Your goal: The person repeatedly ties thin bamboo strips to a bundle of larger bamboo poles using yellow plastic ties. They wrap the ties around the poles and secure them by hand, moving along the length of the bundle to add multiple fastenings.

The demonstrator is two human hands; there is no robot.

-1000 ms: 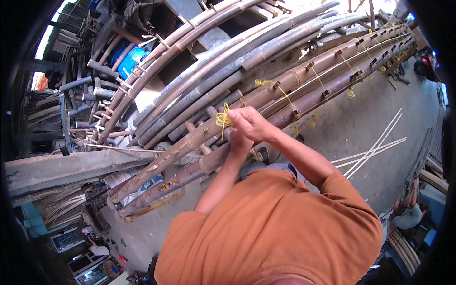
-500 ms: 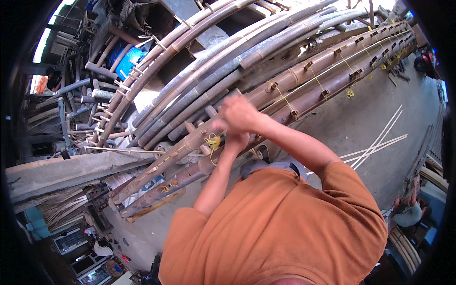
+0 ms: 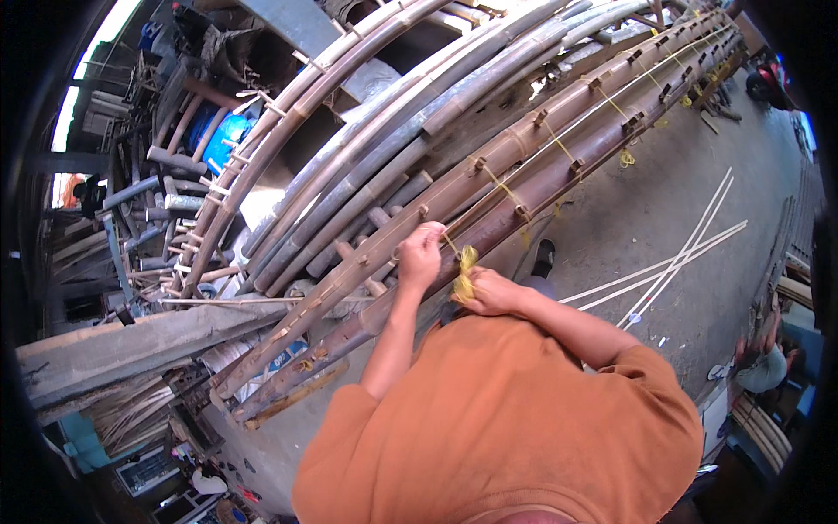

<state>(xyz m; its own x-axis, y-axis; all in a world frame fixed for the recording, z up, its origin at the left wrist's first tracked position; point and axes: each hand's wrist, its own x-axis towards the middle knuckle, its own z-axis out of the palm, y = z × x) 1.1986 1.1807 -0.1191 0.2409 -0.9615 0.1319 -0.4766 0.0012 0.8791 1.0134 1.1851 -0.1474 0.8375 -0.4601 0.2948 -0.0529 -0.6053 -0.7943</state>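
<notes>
Two long brown bamboo poles lie side by side before me, a far pole and a near pole, with short pegs standing out of them. Taut yellow string runs between pegs farther right. My left hand is closed, pinching a strand of this string above the gap between the poles. Around a loose yellow string bundle, the fingers of my right hand are closed, just on the near side of the near pole. The strand runs between the hands; its exact path around the pegs is hard to make out.
Curved bamboo ladder rails and stacked grey bamboo poles lie beyond the work. A concrete ledge is at left. Thin pale strips cross on the floor at right. Another person is at far right.
My hands were together over the poles, the right one blurred. Now they are apart: the right has come down toward me with the string bundle, and the left holds a strand.
</notes>
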